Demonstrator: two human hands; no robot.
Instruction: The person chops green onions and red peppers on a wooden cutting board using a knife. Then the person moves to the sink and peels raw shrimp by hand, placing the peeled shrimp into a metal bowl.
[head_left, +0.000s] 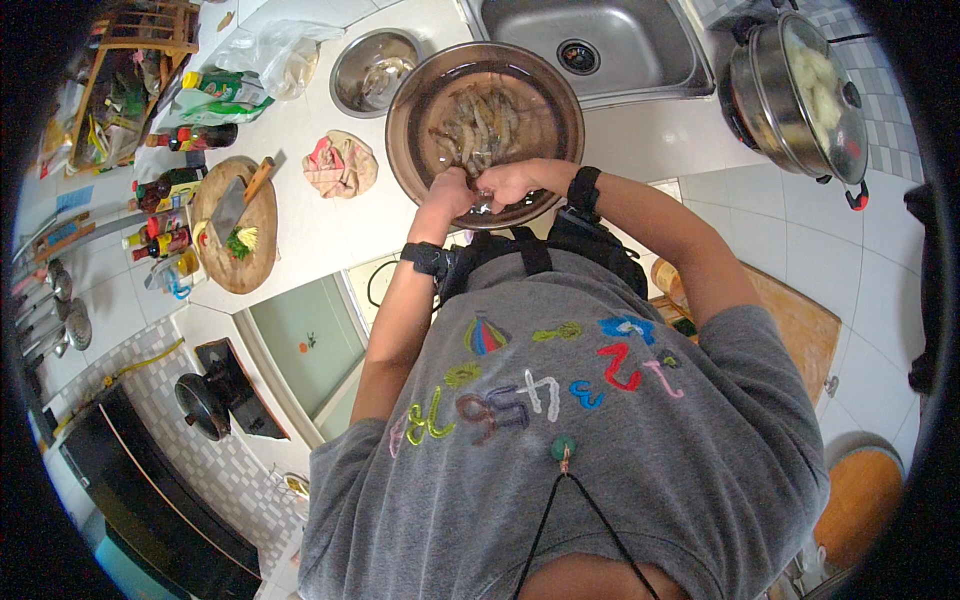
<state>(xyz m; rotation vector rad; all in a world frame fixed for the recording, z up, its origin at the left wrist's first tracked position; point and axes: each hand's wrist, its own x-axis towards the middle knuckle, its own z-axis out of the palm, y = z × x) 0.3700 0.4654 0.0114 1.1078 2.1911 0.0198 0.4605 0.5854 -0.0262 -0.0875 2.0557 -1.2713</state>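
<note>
A wide brown basin (400, 127) holds water and a heap of raw grey shrimp (480, 124). My left hand (451, 193) and my right hand (511, 184) meet over its near rim. Their bent fingers pinch a small, glossy, translucent thing that looks like a shrimp, mostly hidden by the fingers. Behind the basin, to the left, a stainless steel bowl (352, 75) contains a few pale, translucent pieces. Black bands circle both wrists.
Left of the basin lie a crumpled cloth (340, 165) and a round wooden board (259, 255) with a cleaver (229, 210), chopped greens and pale shreds. Bottles (206, 137) line the counter. A steel sink (622, 45) adjoins the basin; a lidded steamer pot (780, 97) stands right.
</note>
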